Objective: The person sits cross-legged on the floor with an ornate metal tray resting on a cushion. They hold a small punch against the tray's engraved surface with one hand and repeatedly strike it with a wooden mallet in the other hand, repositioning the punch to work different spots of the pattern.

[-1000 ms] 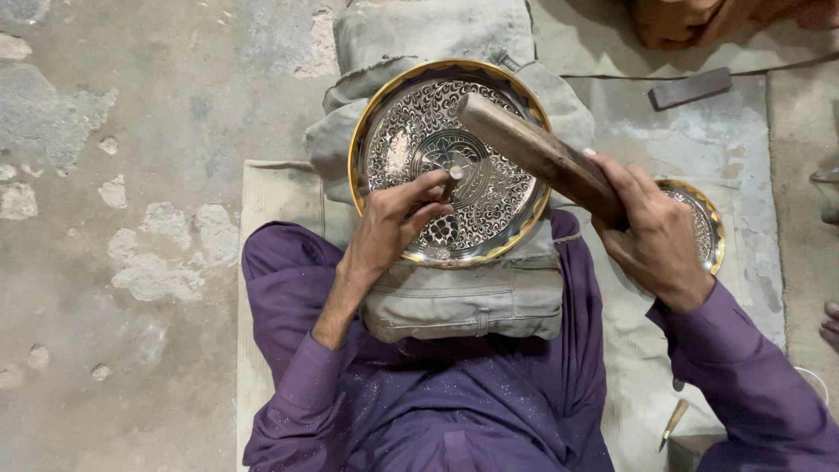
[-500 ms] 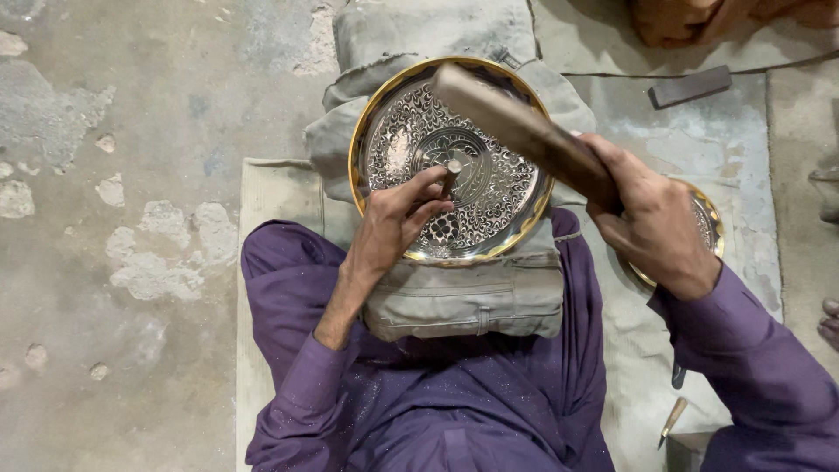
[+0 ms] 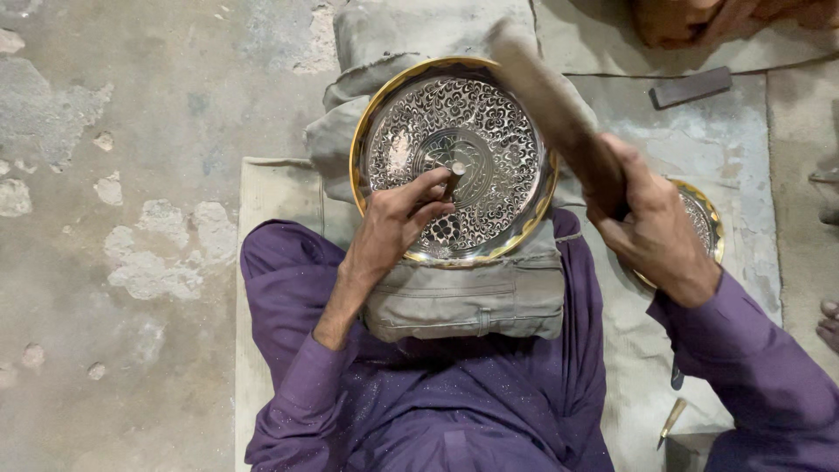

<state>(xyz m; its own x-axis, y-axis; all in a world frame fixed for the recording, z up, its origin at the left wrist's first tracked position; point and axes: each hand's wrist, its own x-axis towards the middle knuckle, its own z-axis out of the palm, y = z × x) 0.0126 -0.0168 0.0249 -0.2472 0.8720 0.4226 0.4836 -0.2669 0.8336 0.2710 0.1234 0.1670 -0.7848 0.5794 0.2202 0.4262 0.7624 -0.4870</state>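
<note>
A round metal plate (image 3: 489, 114) with a gold rim and an engraved floral pattern lies on a grey cloth cushion (image 3: 472, 301) across my lap. My left hand (image 3: 398, 223) rests on the plate's near side and pinches a small metal chisel (image 3: 454, 175) that stands on the engraved surface. My right hand (image 3: 651, 227) grips a wooden mallet (image 3: 551, 105), raised and tilted over the plate's right half. A second, smaller gold-rimmed plate (image 3: 703, 223) lies on the mat, partly hidden under my right hand.
I sit on a pale mat (image 3: 271, 210) on a rough concrete floor (image 3: 131, 175). A dark flat bar (image 3: 690, 87) lies at the upper right. A small pointed tool (image 3: 671, 419) rests by my right knee. Someone's toes (image 3: 826, 319) show at the right edge.
The mallet has swung up and away from the chisel, its head now higher and farther right. My left hand still keeps the chisel on the plate.
</note>
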